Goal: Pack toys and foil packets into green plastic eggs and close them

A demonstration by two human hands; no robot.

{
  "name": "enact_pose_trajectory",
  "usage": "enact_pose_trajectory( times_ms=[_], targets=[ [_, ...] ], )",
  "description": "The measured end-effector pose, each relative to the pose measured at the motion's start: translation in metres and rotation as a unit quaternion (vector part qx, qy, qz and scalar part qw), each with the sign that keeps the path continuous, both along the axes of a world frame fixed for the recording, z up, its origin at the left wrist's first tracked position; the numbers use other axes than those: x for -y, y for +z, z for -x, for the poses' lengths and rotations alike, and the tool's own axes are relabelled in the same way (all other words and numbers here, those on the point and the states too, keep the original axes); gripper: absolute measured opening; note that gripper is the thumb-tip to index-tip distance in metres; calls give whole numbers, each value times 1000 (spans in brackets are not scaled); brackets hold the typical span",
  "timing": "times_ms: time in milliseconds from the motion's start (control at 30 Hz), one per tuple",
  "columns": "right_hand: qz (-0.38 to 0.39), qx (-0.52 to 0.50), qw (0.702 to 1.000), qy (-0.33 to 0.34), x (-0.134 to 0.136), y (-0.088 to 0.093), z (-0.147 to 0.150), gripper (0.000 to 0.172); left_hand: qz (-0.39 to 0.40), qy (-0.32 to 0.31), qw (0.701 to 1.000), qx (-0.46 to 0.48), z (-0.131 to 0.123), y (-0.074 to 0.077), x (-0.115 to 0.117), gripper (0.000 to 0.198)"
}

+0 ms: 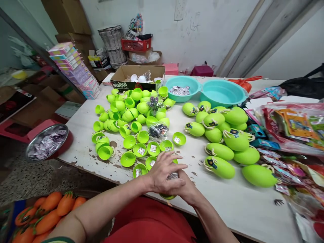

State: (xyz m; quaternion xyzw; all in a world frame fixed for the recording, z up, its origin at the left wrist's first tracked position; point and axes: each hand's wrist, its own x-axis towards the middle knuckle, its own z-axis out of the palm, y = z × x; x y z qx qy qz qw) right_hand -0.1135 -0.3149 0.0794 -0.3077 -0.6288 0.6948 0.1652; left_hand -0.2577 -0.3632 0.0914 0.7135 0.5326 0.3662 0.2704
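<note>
My left hand (pixel 164 170) reaches across my right hand (pixel 186 189) near the front edge of the table. Its fingers are stretched out and spread. Between the hands shows a shiny clear-plastic packet (pixel 172 176); whether either hand grips it is unclear. The fingers of my right hand are mostly hidden. Under the hands a green half shell (pixel 168 196) peeks out. Just beyond stand several open green half shells, some with a small white packet (pixel 153 148) inside. One half shell (pixel 128 159) close by shows no packet. Clear bags of dark pieces (pixel 158 131) lie behind them.
Closed green mango-like shells (pixel 219 167) with cords lie at right. A heap of half shells (pixel 129 114) fills the left middle. Two turquoise basins (pixel 222 94) and a cardboard box (pixel 121 72) stand behind. A metal bowl of packets (pixel 66 135) is at left, orange carrot-like shells (pixel 48 221) below.
</note>
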Motion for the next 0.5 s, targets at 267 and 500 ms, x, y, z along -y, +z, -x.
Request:
enact_pose_trajectory(
  times_ms=[267, 500],
  targets=[
    [36, 41, 997, -46, 13, -22, -7, 39, 114, 5, 989, 94, -6, -6, 1, 65],
    [162, 45, 976, -141, 24, -12, -26, 50, 282, 391, 876, -10, 117, -25, 25, 37]
  ],
)
